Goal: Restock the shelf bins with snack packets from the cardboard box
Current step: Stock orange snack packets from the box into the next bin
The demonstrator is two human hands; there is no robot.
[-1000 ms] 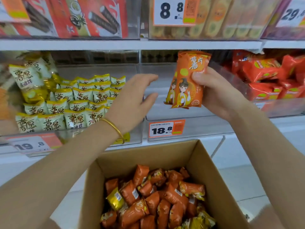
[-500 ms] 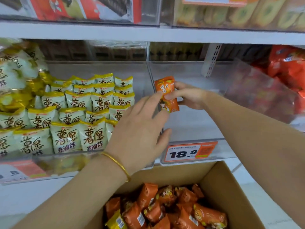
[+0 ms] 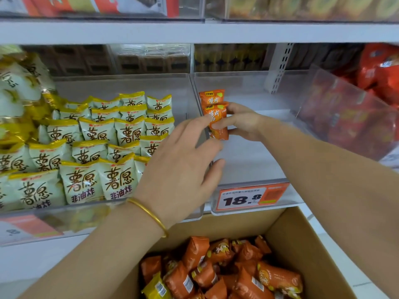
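A white shelf (image 3: 194, 32) is seen across the view at 12 o'clock, with three clear bins set beneath it. A cardboard box (image 3: 302, 244) is placed below the bins, at 5 o'clock, open at the top and filled with a heap of loose orange packets (image 3: 237, 266); one yellow packet (image 3: 155, 288) is lodged at the heap's left edge. The left bin (image 3: 129, 83), at 9 o'clock, is packed with rows of upright white-and-yellow packets (image 3: 86, 182). The right bin (image 3: 323, 87), at 3 o'clock, is stocked with red packets (image 3: 371, 67). The middle bin (image 3: 248, 165), between them, is bare over most of its floor.

The left hand (image 3: 181, 169) is stretched up from 7 o'clock over the wall between the left and middle bins. Its grip is spread, fingers straight and apart, with the index fingertip brought to the left edge of the front orange packet (image 3: 217, 117); whether it touches cannot be told. The right hand (image 3: 244, 124) is extended from 4 o'clock into the middle bin, and its grip is pinched on that front packet, held upright against the bin's left wall. A rear orange packet (image 3: 210, 97) is stood just behind it, partly overlapped.

An orange price tag (image 3: 244, 198) marked 18.8 is fixed to the middle bin's front. A gold bangle (image 3: 151, 214) is worn on the left wrist.
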